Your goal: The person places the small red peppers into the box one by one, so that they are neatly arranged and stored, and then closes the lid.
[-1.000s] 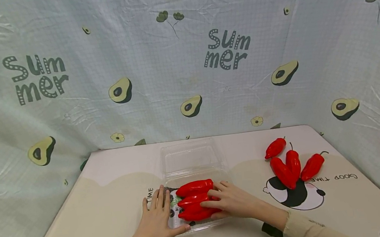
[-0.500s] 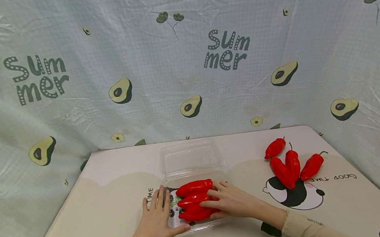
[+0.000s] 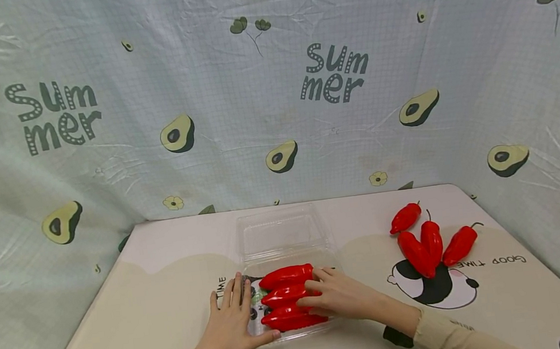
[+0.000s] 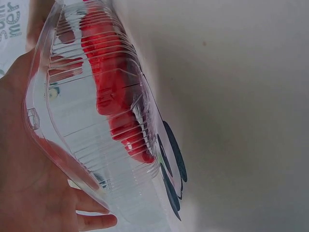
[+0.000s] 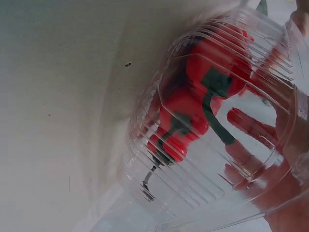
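L hand (image 3: pixel 229 323): fingers straight, spread, pointing twd far edge of worktop (image 3: pixel 155 309), thumb out to R. R hand (image 3: pixel 344 294): fingers apart, slightly bent, twd L edge.

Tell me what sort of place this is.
Likely a tabletop workspace, perhaps indoors: a sheet printed with avocados and "Summer" hangs behind the cartoon-printed table, where red peppers lie, some inside a clear plastic container, others outside it.

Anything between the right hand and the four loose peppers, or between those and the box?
Between the right hand and the loose peppers, nothing visible. On their way to the box, only that same hand, at its right side; the lid lies folded back.
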`<state>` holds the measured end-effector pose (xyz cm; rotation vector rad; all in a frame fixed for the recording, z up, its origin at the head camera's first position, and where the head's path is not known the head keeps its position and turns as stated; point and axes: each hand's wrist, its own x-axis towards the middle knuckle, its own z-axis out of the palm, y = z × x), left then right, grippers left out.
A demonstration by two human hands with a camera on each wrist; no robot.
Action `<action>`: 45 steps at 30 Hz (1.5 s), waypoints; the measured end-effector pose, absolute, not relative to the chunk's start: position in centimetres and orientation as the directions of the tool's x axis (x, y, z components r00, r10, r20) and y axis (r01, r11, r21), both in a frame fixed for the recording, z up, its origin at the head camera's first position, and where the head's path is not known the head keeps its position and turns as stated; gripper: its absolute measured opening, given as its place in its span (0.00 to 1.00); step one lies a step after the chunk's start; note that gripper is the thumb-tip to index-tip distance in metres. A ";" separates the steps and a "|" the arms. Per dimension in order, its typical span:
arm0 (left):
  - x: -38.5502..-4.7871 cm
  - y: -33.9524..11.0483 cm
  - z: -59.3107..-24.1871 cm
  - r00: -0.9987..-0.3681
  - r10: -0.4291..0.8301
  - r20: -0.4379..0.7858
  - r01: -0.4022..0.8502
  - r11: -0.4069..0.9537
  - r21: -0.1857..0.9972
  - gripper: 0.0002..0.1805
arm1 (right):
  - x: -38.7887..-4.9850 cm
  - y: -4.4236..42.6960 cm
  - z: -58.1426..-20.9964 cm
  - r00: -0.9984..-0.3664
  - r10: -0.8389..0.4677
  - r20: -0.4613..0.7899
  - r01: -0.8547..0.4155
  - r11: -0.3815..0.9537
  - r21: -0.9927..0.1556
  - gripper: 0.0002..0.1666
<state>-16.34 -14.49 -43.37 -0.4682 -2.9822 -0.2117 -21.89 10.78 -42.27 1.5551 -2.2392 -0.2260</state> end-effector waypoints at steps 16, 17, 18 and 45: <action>-16.2 -14.4 -43.4 -0.943 0.294 0.155 0.312 0.943 0.111 0.60 | -21.8 11.5 -42.2 -0.312 -0.910 0.273 -0.861 0.392 0.325 0.20; -16.2 -14.4 -43.4 -0.943 0.293 0.155 0.312 0.944 0.112 0.60 | -21.8 11.6 -42.3 -0.313 -0.908 0.278 -0.859 0.396 0.325 0.21; -16.2 -14.4 -43.4 -0.944 0.293 0.154 0.311 0.943 0.115 0.60 | -21.9 11.7 -42.3 -0.311 -0.906 0.286 -0.858 0.397 0.326 0.21; -16.3 -14.4 -43.4 -0.949 0.284 0.139 0.303 0.943 0.140 0.60 | -22.0 14.9 -41.8 -0.297 -0.865 0.405 -0.838 0.439 0.323 0.28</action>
